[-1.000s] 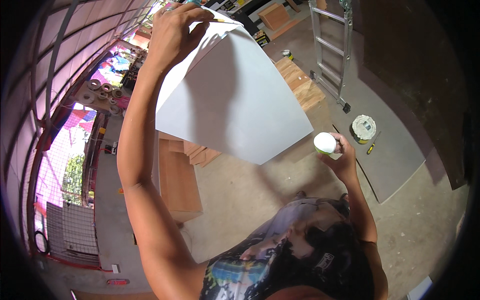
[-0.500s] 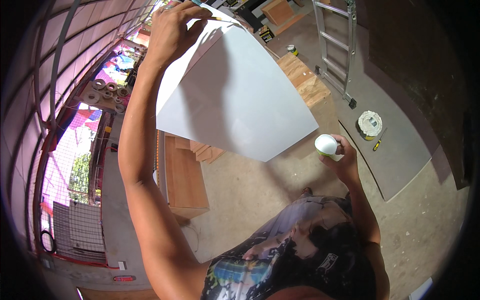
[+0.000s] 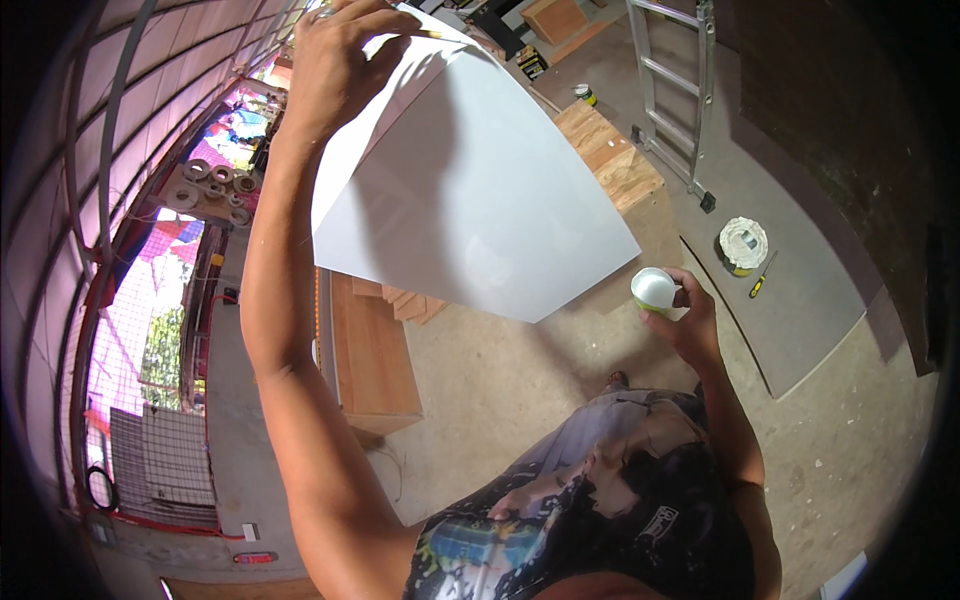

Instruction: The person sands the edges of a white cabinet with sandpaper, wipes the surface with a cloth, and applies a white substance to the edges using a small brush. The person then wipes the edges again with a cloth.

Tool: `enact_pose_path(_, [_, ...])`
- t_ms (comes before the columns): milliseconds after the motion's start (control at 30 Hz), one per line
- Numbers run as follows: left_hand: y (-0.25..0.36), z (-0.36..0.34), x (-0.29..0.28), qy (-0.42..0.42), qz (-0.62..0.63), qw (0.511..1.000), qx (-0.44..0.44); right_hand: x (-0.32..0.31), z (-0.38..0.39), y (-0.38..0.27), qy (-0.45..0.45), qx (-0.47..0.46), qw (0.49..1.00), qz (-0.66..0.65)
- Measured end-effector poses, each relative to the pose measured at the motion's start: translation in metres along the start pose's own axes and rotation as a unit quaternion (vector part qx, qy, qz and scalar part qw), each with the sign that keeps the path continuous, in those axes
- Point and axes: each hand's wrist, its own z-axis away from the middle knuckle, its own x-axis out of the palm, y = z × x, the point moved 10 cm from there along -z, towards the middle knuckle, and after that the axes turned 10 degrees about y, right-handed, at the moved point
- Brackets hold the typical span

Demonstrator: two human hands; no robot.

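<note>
My left hand [image 3: 345, 60] is raised at the top left, over the far part of a large white panelled piece [image 3: 500, 190]. Its fingers are closed round a thin brush-like stick [image 3: 428, 34] with a yellowish part showing; the rest is hidden by the hand. A shadow of my arm falls across the white surface. In my right hand [image 3: 690, 320], beside the near right corner of the white piece, is a small cup [image 3: 653, 289], white inside with some green on its outside. The fingers wrap its right side, and its mouth faces up.
An aluminium ladder [image 3: 672, 90] stands at the far right. Near it a white-topped tub [image 3: 742, 243] and a yellow-handled screwdriver [image 3: 757, 288] lie on a grey sheet [image 3: 800, 310]. A wooden box [image 3: 375, 360] sits below the white piece; tape rolls [image 3: 197, 170] hang at left.
My left hand has shifted slightly left and up at the far edge. My right hand keeps the cup in nearly the same place, its mouth tilted a little differently.
</note>
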Motion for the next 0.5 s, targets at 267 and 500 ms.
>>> enact_pose_path(267, [0.007,0.007,-0.007,0.005,-0.087,0.994,0.065,0.005,0.000,0.001,0.001,0.000,1.000,-0.007])
enact_pose_path(500, [-0.003,0.009,0.000,0.029,-0.017,0.999,0.021,0.014,0.000,0.001,-0.011,0.000,1.000,-0.013])
